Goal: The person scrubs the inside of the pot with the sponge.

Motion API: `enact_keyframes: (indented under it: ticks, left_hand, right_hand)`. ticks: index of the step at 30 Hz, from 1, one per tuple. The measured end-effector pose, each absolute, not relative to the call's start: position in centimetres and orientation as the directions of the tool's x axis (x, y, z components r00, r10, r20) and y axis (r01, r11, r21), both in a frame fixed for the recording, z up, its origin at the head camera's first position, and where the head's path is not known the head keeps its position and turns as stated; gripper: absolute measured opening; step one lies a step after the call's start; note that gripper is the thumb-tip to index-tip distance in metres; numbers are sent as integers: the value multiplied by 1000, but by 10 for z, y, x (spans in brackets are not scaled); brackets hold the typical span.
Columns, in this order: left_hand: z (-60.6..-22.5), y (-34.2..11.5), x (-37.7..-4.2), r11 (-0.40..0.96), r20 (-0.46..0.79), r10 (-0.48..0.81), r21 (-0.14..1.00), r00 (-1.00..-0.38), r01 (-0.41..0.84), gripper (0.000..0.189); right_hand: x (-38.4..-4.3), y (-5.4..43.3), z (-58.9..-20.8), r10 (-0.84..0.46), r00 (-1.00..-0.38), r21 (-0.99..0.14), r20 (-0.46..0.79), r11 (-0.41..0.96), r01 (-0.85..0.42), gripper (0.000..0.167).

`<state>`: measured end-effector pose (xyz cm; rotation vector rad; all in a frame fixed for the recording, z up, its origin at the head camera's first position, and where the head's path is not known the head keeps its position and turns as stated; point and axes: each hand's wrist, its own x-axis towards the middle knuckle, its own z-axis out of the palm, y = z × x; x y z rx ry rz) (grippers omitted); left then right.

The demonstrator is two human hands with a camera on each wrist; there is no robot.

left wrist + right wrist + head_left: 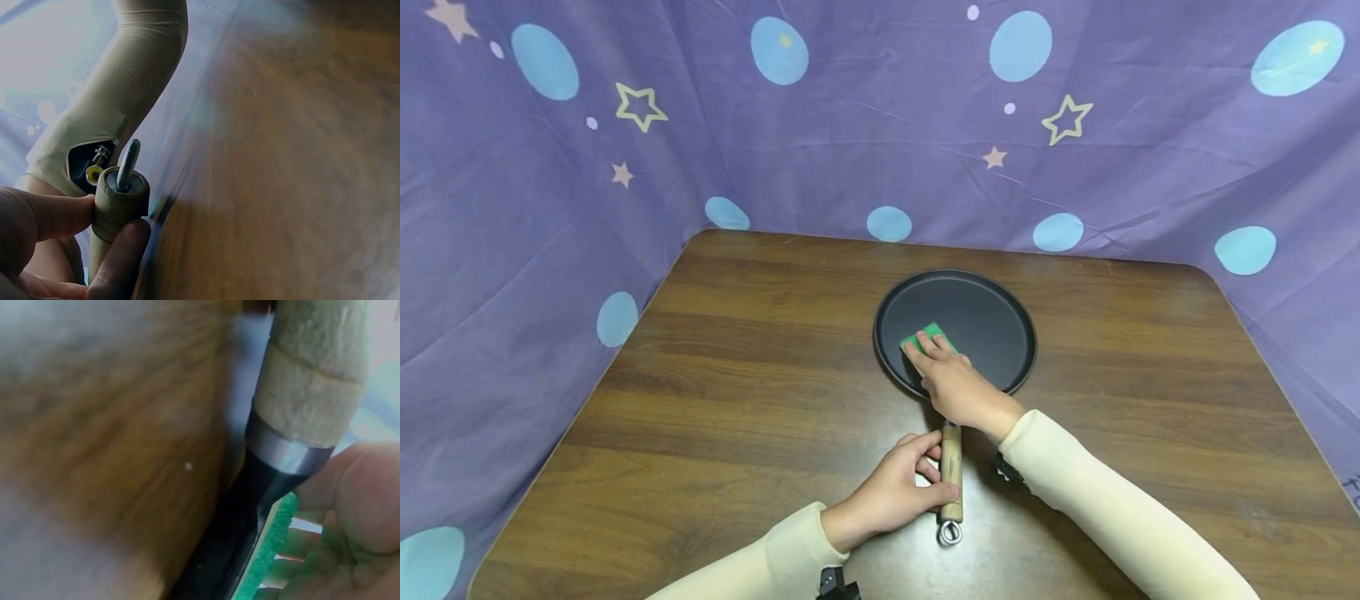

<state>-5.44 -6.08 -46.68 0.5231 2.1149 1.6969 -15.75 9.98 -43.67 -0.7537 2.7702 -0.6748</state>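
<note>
A black round frying pan lies on the table, its wooden handle pointing toward me. My left hand holds that handle between thumb and fingers, close to the metal hanging ring. On the left part of the pan's inner surface sits a green-topped scouring sponge, with my right hand laid over it, fingers stretched out and pressing. The right wrist view shows the sponge's green side against the fingers and a pale layer toward the pan. My palm hides much of the sponge.
The brown wooden table has rounded far corners. A purple curtain with stars and blue ovals hangs behind it and along both sides. Dark wrist devices sit at both cream sleeves. The right forearm passes to the right of the handle.
</note>
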Motion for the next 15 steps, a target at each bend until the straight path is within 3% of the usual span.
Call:
enact_keyframes:
  ticks: [15]
  left_hand:
    - [-468,-62,-55,193,-40,522,979,-852,72,74]
  right_hand:
    - [-168,82,-435,-581,-811,-462,-73,740,-488,65]
